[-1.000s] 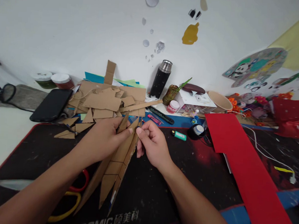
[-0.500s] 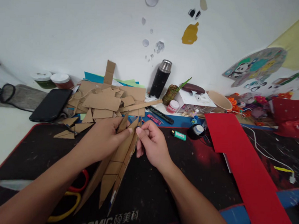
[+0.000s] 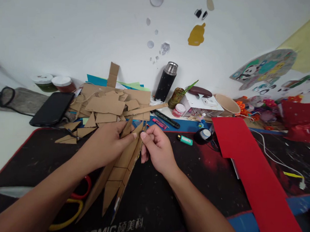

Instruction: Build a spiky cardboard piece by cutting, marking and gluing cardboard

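Observation:
A long pointed cardboard piece (image 3: 121, 169), made of several joined strips, slants over the black desk mat (image 3: 166, 199). My left hand (image 3: 106, 144) is closed around its upper part, thumb pressed on the top strip. My right hand (image 3: 157, 149) pinches the upper right edge of the same cardboard piece, fingers curled. The two thumbs nearly meet at the piece's top end. The lower tips of the strips point toward me.
A heap of cardboard scraps (image 3: 108, 105) lies behind my hands. A phone (image 3: 52, 109) is at the left, scissors (image 3: 72, 205) under my left forearm. A black flask (image 3: 166, 81), green lighter (image 3: 185, 139), tape roll (image 3: 204, 135) and red paper sheet (image 3: 248, 169) sit to the right.

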